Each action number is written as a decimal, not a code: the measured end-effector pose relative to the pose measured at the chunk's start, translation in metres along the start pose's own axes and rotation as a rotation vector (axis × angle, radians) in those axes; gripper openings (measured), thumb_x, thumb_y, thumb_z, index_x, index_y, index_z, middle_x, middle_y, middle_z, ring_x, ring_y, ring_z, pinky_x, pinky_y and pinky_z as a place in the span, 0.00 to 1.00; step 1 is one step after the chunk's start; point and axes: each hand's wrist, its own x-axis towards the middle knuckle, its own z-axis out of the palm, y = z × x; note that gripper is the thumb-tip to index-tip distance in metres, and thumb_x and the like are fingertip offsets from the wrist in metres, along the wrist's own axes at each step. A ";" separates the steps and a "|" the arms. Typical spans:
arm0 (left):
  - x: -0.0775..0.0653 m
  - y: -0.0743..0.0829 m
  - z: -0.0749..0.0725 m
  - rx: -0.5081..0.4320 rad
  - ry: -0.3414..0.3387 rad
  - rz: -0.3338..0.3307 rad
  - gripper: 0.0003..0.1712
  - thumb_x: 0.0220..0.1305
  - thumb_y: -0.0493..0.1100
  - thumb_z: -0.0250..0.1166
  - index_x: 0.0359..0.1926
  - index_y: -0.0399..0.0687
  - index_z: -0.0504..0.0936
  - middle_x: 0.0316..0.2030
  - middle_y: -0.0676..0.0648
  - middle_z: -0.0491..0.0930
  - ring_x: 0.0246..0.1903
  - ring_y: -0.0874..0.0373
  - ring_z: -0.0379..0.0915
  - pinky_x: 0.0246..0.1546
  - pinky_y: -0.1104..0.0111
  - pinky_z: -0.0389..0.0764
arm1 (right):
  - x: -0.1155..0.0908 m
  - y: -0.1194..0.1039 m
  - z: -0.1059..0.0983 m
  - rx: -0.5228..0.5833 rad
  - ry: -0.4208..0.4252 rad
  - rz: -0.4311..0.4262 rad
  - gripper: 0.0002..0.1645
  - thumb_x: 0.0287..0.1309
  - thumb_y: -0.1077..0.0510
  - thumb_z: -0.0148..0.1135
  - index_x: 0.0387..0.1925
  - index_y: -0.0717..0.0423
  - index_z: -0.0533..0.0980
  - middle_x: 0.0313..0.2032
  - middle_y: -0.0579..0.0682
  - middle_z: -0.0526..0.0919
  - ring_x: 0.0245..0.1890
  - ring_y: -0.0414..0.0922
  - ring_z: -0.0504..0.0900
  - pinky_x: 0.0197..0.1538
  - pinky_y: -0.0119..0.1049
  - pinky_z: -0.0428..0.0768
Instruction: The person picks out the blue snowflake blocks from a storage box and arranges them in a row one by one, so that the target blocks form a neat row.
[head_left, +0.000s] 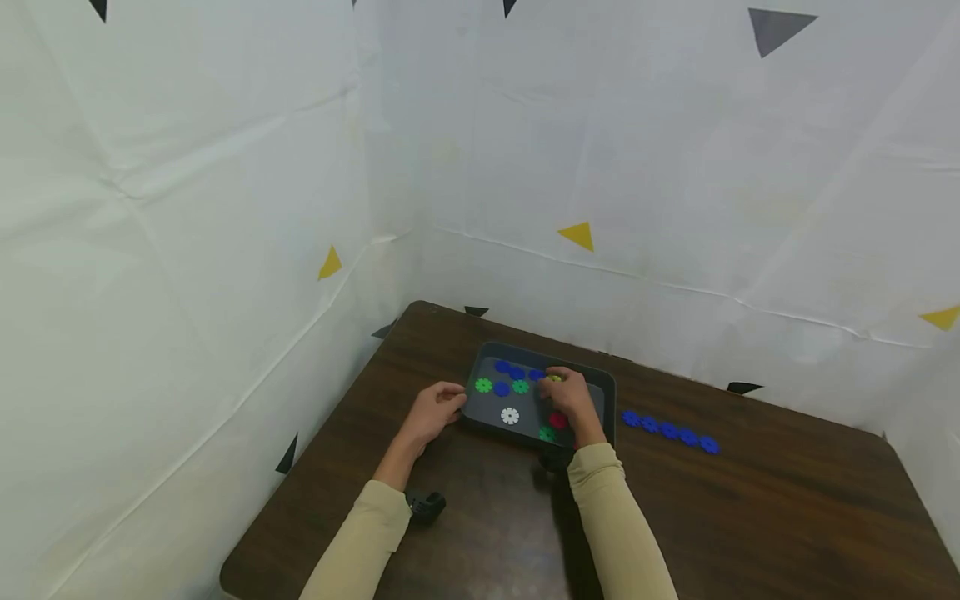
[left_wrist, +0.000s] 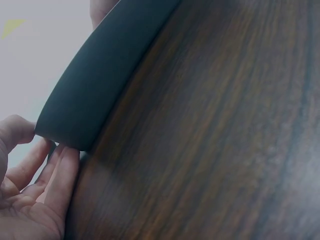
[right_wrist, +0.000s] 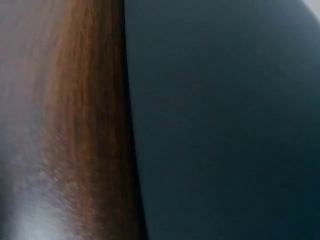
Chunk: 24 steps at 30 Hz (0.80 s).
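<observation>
A dark grey tray (head_left: 566,363) on the table holds several plastic notched discs: blue ones at the back, a green disc (head_left: 483,385), a white disc (head_left: 510,415) and a red disc (head_left: 558,421). My left hand (head_left: 435,410) holds the tray's left edge; in the left wrist view its thumb (left_wrist: 19,131) meets the rim and its fingers lie against the outer wall. Inside the tray my right hand (head_left: 568,395) bends its fingers down at a yellow disc (head_left: 553,377). Whether they pinch it is too small to tell, and the right wrist view shows only the tray's wall (right_wrist: 225,125).
A row of several blue discs (head_left: 670,430) lies on the brown wooden table (head_left: 780,492), right of the tray. White sheeting (head_left: 660,167) with coloured triangles stands behind the table and along its left side. Black wrist devices (head_left: 426,507) sit under the forearms.
</observation>
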 end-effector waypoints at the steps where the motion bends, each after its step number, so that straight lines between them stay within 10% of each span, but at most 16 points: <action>1: 0.000 0.000 0.000 0.000 0.001 0.000 0.21 0.80 0.47 0.65 0.65 0.40 0.81 0.57 0.37 0.84 0.57 0.46 0.83 0.67 0.49 0.84 | 0.001 0.000 0.001 -0.011 0.007 0.000 0.29 0.75 0.56 0.62 0.72 0.64 0.75 0.41 0.63 0.91 0.19 0.38 0.71 0.24 0.32 0.68; 12: -0.003 -0.002 -0.004 0.001 -0.018 0.000 0.22 0.80 0.47 0.65 0.66 0.39 0.80 0.58 0.37 0.83 0.59 0.46 0.83 0.67 0.49 0.83 | -0.002 -0.009 0.014 -0.260 0.077 0.038 0.29 0.75 0.49 0.63 0.67 0.63 0.75 0.61 0.68 0.82 0.56 0.62 0.82 0.60 0.59 0.83; 24: -0.005 -0.003 -0.004 0.026 -0.031 0.002 0.22 0.81 0.48 0.63 0.66 0.38 0.80 0.57 0.38 0.83 0.59 0.47 0.83 0.66 0.50 0.84 | -0.003 -0.026 0.024 -0.457 0.116 0.112 0.30 0.74 0.44 0.66 0.63 0.63 0.76 0.61 0.65 0.84 0.59 0.64 0.84 0.63 0.65 0.81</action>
